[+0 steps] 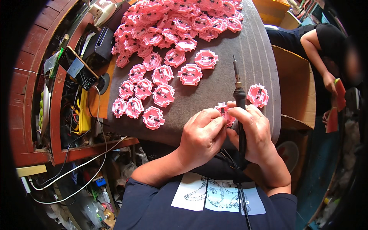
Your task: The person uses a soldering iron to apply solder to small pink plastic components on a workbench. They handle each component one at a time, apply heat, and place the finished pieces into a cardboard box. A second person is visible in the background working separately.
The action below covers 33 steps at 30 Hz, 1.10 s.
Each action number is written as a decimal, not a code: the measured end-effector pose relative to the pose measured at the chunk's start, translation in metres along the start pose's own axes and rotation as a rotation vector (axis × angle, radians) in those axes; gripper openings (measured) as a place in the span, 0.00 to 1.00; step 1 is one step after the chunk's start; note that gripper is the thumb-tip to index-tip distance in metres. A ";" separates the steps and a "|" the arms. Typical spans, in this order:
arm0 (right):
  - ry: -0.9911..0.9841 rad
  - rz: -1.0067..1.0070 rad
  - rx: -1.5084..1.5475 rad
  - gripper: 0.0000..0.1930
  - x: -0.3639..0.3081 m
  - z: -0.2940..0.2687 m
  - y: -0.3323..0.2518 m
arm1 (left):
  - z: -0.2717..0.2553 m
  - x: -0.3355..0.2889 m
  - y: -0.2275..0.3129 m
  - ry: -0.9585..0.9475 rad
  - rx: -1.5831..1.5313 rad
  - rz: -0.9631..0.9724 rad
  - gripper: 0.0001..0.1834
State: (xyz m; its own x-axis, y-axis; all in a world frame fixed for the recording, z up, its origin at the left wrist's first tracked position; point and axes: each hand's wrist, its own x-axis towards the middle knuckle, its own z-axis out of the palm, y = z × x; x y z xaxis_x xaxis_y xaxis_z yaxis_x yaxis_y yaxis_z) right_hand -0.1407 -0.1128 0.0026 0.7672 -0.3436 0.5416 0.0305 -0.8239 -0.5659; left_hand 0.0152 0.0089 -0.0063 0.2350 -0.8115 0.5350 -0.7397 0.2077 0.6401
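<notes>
My left hand (201, 136) is closed, pinching a small pink plastic housing (223, 109) with dark parts inside, near the table's front edge. My right hand (256, 128) is closed around a soldering iron (239, 97) with a black handle; its metal tip points away from me, above the table. The thumb and fingertips of that hand also meet the same pink housing, whose lower part they hide. One more pink housing (257, 96) lies just beyond my right hand. Several loose pink housings (163, 95) rest in rough rows to the left.
A large heap of pink housings (168, 25) covers the far end of the grey table (214, 90). To the left stand a phone (78, 69) on a holder and a black box (99, 46). An open cardboard box (295, 84) and another person (320, 50) holding watermelon slices are on the right.
</notes>
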 end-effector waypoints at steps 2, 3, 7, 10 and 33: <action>-0.003 0.004 0.003 0.30 0.000 0.000 0.001 | 0.000 0.000 0.000 0.001 0.001 0.002 0.13; -0.007 0.006 0.004 0.30 0.001 0.000 0.000 | 0.001 0.000 -0.001 0.003 0.004 0.001 0.13; 0.003 0.002 0.011 0.29 0.002 0.001 0.001 | 0.000 0.000 0.000 -0.001 0.001 -0.003 0.13; 0.005 0.006 0.007 0.29 0.001 0.000 0.000 | 0.001 0.001 0.000 0.010 -0.006 0.006 0.13; 0.149 0.158 -0.198 0.30 0.001 -0.009 0.004 | -0.033 0.034 -0.009 -0.179 0.621 -0.049 0.21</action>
State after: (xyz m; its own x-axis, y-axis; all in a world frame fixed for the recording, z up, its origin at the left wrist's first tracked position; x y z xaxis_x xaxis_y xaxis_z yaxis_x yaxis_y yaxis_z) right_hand -0.1455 -0.1207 0.0068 0.6494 -0.5250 0.5501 -0.2187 -0.8218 -0.5261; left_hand 0.0503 -0.0029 0.0245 0.2087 -0.9019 0.3782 -0.9704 -0.1431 0.1943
